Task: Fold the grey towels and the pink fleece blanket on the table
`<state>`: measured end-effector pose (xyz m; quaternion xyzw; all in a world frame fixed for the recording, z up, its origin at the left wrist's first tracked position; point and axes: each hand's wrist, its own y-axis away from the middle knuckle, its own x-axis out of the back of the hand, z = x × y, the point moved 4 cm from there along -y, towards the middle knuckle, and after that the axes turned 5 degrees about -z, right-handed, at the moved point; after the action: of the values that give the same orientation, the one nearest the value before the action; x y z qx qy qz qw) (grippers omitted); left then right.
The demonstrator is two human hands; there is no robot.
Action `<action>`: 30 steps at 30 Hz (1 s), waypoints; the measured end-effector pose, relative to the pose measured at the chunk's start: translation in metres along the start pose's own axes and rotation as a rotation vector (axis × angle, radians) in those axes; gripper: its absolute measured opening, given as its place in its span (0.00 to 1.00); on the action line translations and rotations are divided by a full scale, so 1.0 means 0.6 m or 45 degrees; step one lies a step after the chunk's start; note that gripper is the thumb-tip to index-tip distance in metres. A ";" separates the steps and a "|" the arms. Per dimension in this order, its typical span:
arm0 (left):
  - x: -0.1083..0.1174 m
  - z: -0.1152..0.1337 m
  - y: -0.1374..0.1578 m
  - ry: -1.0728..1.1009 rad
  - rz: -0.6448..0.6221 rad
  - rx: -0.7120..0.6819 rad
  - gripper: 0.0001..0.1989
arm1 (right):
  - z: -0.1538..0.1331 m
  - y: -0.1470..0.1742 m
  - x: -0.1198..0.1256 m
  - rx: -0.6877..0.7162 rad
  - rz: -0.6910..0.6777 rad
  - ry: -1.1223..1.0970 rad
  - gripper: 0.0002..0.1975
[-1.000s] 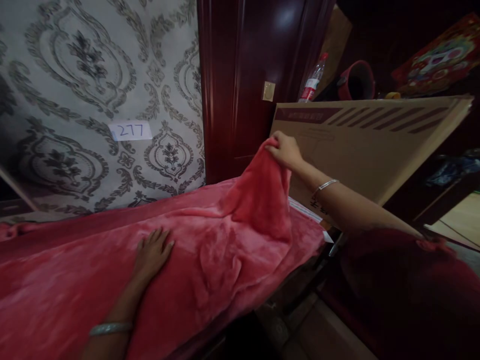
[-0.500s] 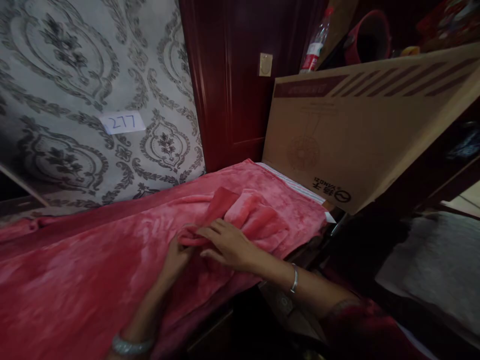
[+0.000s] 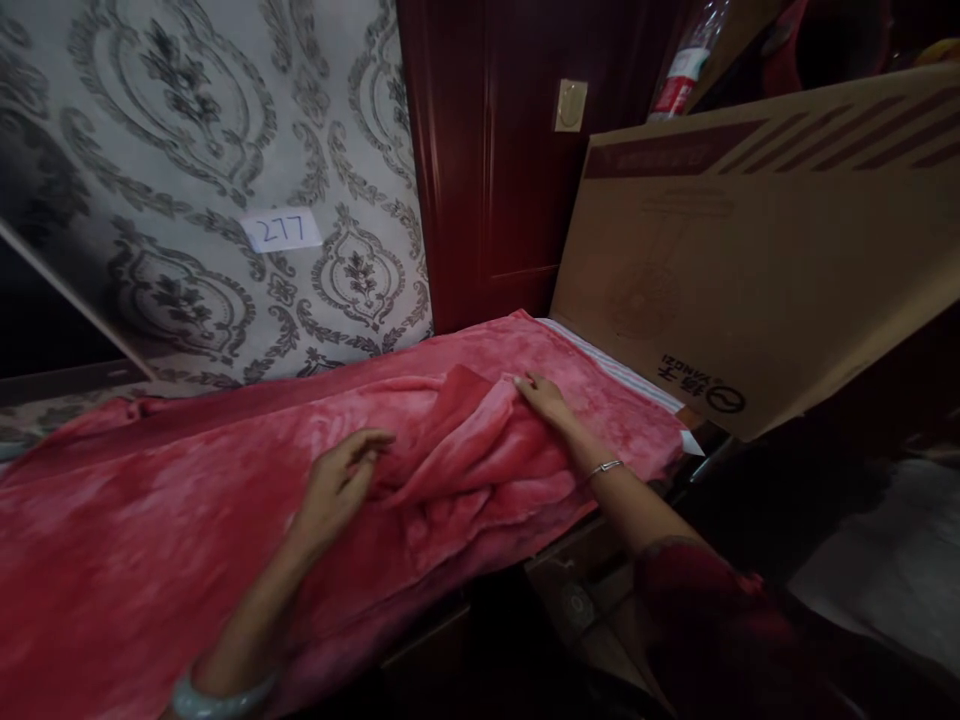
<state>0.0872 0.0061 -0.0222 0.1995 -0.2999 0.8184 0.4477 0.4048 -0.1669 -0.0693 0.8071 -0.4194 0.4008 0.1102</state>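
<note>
A pink-red plush blanket covers the long surface in front of me. On it lies a bunched, folded heap of plush cloth in the same colour; whether it is a separate piece I cannot tell. My right hand pinches the heap's upper right edge between thumb and fingers. To the left of the heap, my left hand hovers with thumb and fingers apart, holding nothing. Each wrist wears a bracelet.
A large cardboard box stands at the back right, with a plastic bottle behind its top edge. Patterned wallpaper with a paper label reading 277 and a dark red door border the far side.
My hands were together on a fold of cloth; they have parted. The left let go and moved slightly left. The right moved right and up, and the heap is spread wider.
</note>
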 end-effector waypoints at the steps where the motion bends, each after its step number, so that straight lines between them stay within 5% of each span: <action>1: -0.011 0.016 -0.011 0.000 -0.055 -0.044 0.18 | 0.001 0.004 0.004 -0.015 0.027 -0.050 0.22; 7: -0.099 0.057 -0.103 0.021 -0.353 -0.196 0.18 | 0.016 0.133 0.052 0.247 0.291 -0.531 0.11; 9: -0.125 0.053 -0.137 -0.005 -0.419 -0.192 0.17 | 0.034 0.195 0.062 0.342 0.217 -0.724 0.13; 13: -0.179 0.051 -0.198 -0.094 -0.495 -0.149 0.16 | 0.072 0.279 0.065 0.255 0.057 -0.899 0.17; 17: -0.236 0.070 -0.246 -0.220 -0.535 -0.123 0.09 | 0.080 0.292 0.061 0.222 0.021 -0.945 0.20; 21: -0.286 0.086 -0.277 -0.342 -0.555 0.056 0.20 | 0.070 0.279 0.057 0.210 0.006 -0.961 0.21; 25: -0.319 0.082 -0.285 -0.501 -0.511 0.199 0.21 | 0.067 0.276 0.057 0.194 0.021 -1.003 0.22; 30: -0.325 0.075 -0.279 -0.421 -0.428 -0.026 0.09 | 0.085 0.270 0.059 0.088 0.107 -1.132 0.23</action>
<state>0.3338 -0.0737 -0.0527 0.3736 -0.3401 0.6854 0.5244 0.3205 -0.3152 -0.1025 0.8865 -0.4446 0.0330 -0.1241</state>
